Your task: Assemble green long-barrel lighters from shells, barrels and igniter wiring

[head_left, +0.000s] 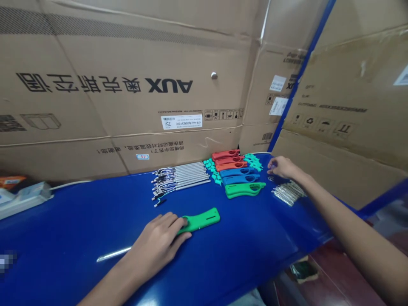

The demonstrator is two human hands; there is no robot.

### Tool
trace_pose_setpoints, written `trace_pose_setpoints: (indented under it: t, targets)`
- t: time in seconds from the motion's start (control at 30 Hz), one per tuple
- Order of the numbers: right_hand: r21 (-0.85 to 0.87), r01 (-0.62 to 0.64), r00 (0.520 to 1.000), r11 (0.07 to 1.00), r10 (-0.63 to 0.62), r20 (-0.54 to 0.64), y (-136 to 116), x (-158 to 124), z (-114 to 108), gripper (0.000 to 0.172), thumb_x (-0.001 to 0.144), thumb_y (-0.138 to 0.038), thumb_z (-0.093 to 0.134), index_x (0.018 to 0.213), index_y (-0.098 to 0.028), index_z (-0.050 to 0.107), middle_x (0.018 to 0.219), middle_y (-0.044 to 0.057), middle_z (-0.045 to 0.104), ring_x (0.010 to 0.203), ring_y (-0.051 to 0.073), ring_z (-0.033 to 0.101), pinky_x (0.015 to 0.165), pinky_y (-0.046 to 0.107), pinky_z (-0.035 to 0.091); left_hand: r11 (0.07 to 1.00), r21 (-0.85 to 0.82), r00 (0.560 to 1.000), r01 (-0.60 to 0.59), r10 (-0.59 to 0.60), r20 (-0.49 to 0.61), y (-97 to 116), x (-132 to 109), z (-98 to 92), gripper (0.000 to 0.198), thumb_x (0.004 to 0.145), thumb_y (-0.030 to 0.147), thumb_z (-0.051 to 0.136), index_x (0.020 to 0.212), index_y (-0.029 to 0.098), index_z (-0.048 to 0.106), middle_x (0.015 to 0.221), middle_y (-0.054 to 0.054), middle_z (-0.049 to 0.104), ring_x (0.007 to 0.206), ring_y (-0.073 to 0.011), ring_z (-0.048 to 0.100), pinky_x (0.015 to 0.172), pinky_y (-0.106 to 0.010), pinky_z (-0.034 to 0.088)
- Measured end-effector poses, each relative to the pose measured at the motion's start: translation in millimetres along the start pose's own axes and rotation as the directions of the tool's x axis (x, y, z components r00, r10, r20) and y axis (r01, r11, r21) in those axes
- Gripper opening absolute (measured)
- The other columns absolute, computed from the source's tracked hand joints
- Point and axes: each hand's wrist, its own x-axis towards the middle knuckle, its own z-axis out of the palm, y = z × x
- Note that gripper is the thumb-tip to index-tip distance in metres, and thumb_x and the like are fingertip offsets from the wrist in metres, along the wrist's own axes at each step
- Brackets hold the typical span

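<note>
My left hand (157, 242) rests on the blue table (79, 221), fingers curled over the near end of a green plastic handle shell (204, 219); a thin metal rod (113, 254) sticks out to the left from under the hand. My right hand (280, 167) reaches far right, fingertips pinched at small parts on the table beside a bundle of short metal tubes (288, 193). What the fingers hold is too small to make out.
At the back of the table lie a row of metal tubes with wires (181, 178), stacked red, blue and green handle shells (237, 172) and small teal pieces (213, 170). Cardboard boxes (127, 85) wall the back and right. A white power strip (22, 197) lies far left.
</note>
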Motion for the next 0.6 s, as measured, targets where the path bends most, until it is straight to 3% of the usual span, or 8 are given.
trace_pose_setpoints:
  t: [0.13, 0.23, 0.33, 0.4, 0.43, 0.5, 0.57, 0.6]
  targets:
    - [-0.023, -0.092, 0.995, 0.995, 0.093, 0.039, 12, 1, 12, 0.032, 0.096, -0.034, 0.059, 0.123, -0.019, 0.058, 0.124, 0.008, 0.059, 0.104, 0.021, 0.062, 0.087, 0.041, 0.054, 0.997, -0.069, 0.997, 0.044, -0.039, 0.073, 1, 1, -3.0, 0.017, 0.098, 0.030, 0.050, 0.100, 0.018, 0.062, 0.090, -0.007, 0.067, 0.081, -0.0246, 0.065, 0.070, -0.038, 0.053]
    - [-0.017, -0.081, 0.997, 0.997, 0.081, 0.003, 1, -2, 2, 0.021, 0.093, -0.027, 0.061, 0.108, -0.013, 0.066, 0.110, 0.012, 0.066, 0.098, 0.024, 0.064, 0.083, 0.038, 0.053, 0.986, -0.162, 0.994, 0.046, -0.029, 0.108, -2, 1, -14.6, 0.016, 0.096, 0.027, 0.053, 0.108, 0.020, 0.060, 0.099, -0.007, 0.067, 0.091, -0.0237, 0.064, 0.079, -0.037, 0.053]
    - [0.042, 0.056, 0.998, 0.998, -0.054, -0.044, -32, -17, -11, 0.014, 0.090, -0.022, 0.059, 0.090, -0.013, 0.070, 0.090, 0.011, 0.070, 0.089, 0.024, 0.066, 0.077, 0.033, 0.050, 0.964, -0.235, 0.985, 0.122, -0.089, 0.146, -8, 0, -27.6, 0.014, 0.090, 0.026, 0.060, 0.103, 0.021, 0.059, 0.107, -0.006, 0.065, 0.098, -0.0224, 0.063, 0.086, -0.036, 0.051]
    - [0.109, 0.200, 0.980, 0.974, -0.197, -0.037, -63, -37, -12, 0.016, 0.089, -0.031, 0.062, 0.089, -0.018, 0.070, 0.088, 0.005, 0.071, 0.084, 0.020, 0.066, 0.073, 0.029, 0.049, 0.953, -0.223, 0.967, 0.207, -0.164, 0.195, -15, -2, -32.2, 0.017, 0.087, 0.028, 0.065, 0.101, 0.021, 0.059, 0.106, -0.005, 0.064, 0.099, -0.0236, 0.061, 0.087, -0.037, 0.050]
    - [0.153, 0.293, 0.956, 0.944, -0.292, -0.029, -81, -50, -9, 0.016, 0.087, -0.035, 0.064, 0.087, -0.020, 0.070, 0.087, 0.002, 0.072, 0.080, 0.018, 0.066, 0.072, 0.028, 0.049, 0.948, -0.209, 0.955, 0.239, -0.190, 0.228, -18, -3, -32.8, 0.018, 0.086, 0.030, 0.066, 0.099, 0.020, 0.059, 0.104, -0.005, 0.064, 0.098, -0.0243, 0.061, 0.086, -0.038, 0.050]
    - [0.260, 0.567, 0.813, 0.782, -0.581, -0.025, -115, -77, 4, 0.017, 0.085, -0.037, 0.065, 0.086, -0.020, 0.070, 0.088, 0.003, 0.072, 0.081, 0.020, 0.066, 0.074, 0.030, 0.049, 0.945, -0.196, 0.939, 0.263, -0.204, 0.278, -25, -4, -31.1, 0.014, 0.088, 0.032, 0.064, 0.095, 0.020, 0.060, 0.098, -0.004, 0.064, 0.096, -0.0242, 0.060, 0.083, -0.037, 0.050]
    - [0.231, 0.714, 0.676, 0.661, -0.737, 0.021, -145, -101, 23, 0.021, 0.082, -0.037, 0.068, 0.095, -0.020, 0.070, 0.095, 0.005, 0.072, 0.087, 0.022, 0.066, 0.078, 0.032, 0.049, 0.946, -0.203, 0.939, 0.253, -0.189, 0.289, -28, -5, -27.9, 0.011, 0.093, 0.029, 0.057, 0.093, 0.019, 0.061, 0.095, -0.004, 0.063, 0.090, -0.0219, 0.061, 0.078, -0.033, 0.049]
    - [0.167, 0.753, 0.632, 0.636, -0.771, 0.086, -158, -111, 33, 0.029, 0.080, -0.040, 0.070, 0.101, -0.019, 0.069, 0.099, 0.007, 0.071, 0.088, 0.024, 0.067, 0.076, 0.033, 0.049, 0.948, -0.204, 0.941, 0.244, -0.181, 0.285, -27, -5, -26.8, 0.012, 0.095, 0.027, 0.052, 0.093, 0.019, 0.061, 0.095, -0.005, 0.062, 0.087, -0.0208, 0.061, 0.076, -0.032, 0.049]
